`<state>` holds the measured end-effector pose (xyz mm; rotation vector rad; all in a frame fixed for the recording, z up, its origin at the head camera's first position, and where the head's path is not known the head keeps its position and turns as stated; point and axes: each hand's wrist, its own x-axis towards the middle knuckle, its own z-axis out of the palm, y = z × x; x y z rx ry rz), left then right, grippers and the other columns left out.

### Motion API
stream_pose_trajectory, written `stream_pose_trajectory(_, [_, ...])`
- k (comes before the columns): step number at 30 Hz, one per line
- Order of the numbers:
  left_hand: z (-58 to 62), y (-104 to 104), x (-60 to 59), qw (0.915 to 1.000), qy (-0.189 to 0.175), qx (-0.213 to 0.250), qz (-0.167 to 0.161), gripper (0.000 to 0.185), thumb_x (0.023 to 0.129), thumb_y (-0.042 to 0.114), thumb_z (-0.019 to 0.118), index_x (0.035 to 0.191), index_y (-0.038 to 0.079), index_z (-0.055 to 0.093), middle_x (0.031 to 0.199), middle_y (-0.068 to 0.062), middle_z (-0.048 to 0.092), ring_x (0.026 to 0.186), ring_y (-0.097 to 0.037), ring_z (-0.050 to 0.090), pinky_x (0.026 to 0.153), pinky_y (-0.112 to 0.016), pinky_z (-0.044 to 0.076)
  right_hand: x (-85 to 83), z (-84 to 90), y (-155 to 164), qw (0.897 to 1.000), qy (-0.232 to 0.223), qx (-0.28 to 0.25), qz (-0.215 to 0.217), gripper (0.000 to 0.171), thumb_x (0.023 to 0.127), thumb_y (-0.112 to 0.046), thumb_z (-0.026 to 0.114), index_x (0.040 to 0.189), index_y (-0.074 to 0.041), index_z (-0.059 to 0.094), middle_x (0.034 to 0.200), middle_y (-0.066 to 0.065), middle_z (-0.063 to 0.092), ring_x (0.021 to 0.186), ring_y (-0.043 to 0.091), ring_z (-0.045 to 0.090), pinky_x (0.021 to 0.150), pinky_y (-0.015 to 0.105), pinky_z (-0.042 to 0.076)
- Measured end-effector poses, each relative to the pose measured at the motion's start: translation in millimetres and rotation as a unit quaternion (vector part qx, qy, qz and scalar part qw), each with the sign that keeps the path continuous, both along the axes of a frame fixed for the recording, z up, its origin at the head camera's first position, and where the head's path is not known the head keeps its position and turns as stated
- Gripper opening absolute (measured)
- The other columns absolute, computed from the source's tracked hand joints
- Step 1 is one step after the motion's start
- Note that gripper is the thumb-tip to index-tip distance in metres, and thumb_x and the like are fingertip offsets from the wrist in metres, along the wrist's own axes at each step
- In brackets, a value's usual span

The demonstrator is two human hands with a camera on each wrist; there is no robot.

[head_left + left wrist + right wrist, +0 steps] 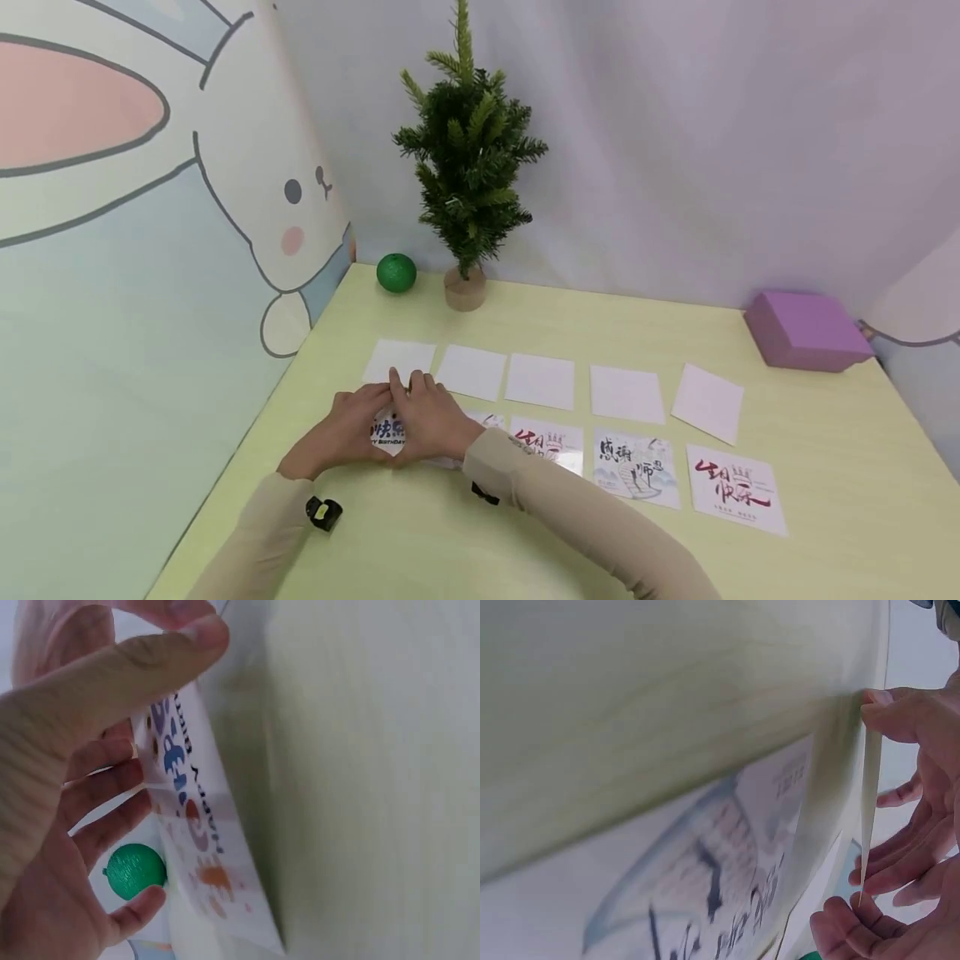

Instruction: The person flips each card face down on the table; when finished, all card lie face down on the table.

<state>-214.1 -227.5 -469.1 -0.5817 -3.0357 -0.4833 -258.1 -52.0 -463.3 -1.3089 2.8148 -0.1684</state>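
Observation:
Both hands are on a square white card (387, 432) with blue lettering and "Happy Birthday" print, at the left end of the front row. My left hand (352, 429) grips its left side, the thumb along the near edge and the fingers at the far edge. From the right, my right hand (433, 417) pinches the same card; its thumb and fingertips meet the other hand's. In the left wrist view the card (206, 817) tilts up from the table. Edge-on, the card (868, 802) shows between the right thumb and fingers.
Several blank white cards (540, 381) form a row behind. To the right lie printed cards, including a grey landscape one (637, 471) and a red-lettered one (737, 492). A green ball-like fruit (396, 273), small fir tree (472, 158) and purple box (808, 331) stand farther back.

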Motion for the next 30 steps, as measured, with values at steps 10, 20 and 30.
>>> stream_pose_trajectory(10, [22.8,-13.1,6.3,0.9902,0.029,0.136,-0.010,0.078,0.062,0.025,0.091,0.129,0.013,0.055,0.124,-0.004,0.054,0.110,-0.019,0.055,0.086,-0.047,0.048,-15.5,8.4,19.9,0.983,-0.141,-0.117,0.025,0.129,0.063,-0.053,0.085,0.156,-0.014,0.004,0.148,0.009,0.034,0.123,0.019,0.050,0.097,0.032,0.047])
stream_pose_trajectory(20, [19.2,-34.2,20.7,0.9567,-0.037,0.286,0.039,0.059,0.068,0.022,0.089,0.108,0.014,0.045,0.133,-0.006,0.051,0.123,-0.017,0.048,0.097,-0.037,0.046,-13.2,-7.3,12.7,0.962,-0.175,-0.174,0.113,0.068,0.075,-0.041,0.079,0.127,-0.016,0.043,0.132,0.003,0.047,0.103,0.010,0.052,0.082,0.017,0.046])
stream_pose_trajectory(30, [6.4,-35.2,16.3,0.9950,0.001,0.085,0.053,0.058,0.062,0.039,0.089,0.107,0.018,0.058,0.138,-0.012,0.046,0.132,-0.037,0.034,0.087,-0.058,0.030,-1.8,-14.2,-11.9,0.997,0.018,0.020,0.076,0.069,0.075,-0.071,0.065,0.124,-0.023,0.058,0.117,0.001,0.058,0.106,0.017,0.055,0.085,0.037,0.044])
